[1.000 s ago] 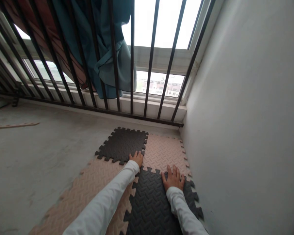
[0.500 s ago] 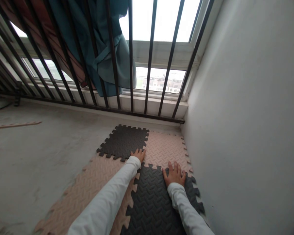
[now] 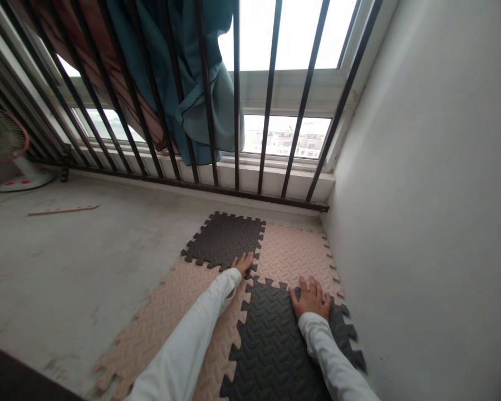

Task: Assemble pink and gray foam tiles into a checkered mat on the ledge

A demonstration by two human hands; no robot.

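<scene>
Four interlocking foam floor tiles lie joined in a checker pattern on the concrete floor (image 3: 67, 267), in the corner where the white wall (image 3: 417, 195) meets the window side. Far row: a dark tile (image 3: 223, 239) on the left, a beige tile (image 3: 294, 259) on the right. Near row: a beige tile (image 3: 162, 312) on the left, a dark tile (image 3: 275, 345) on the right, just beside the wall.

Left hand (image 3: 242, 263): open, palm down, fingertips on the lower corner of the far dark tile, beside the seams. Right hand (image 3: 311, 298): open, fingers spread, pressed flat near the top edge of the near dark tile, just below the far beige tile. Neither hand grasps anything. White sleeves (image 3: 183, 345) cover both forearms.

Beyond the tiles: black metal window bars (image 3: 236, 111), with a teal curtain (image 3: 223, 117) bunched behind them. Far left on the floor: a pedestal fan (image 3: 8, 139) with a red rim, and a thin pale strip (image 3: 62, 210) lying nearby.
</scene>
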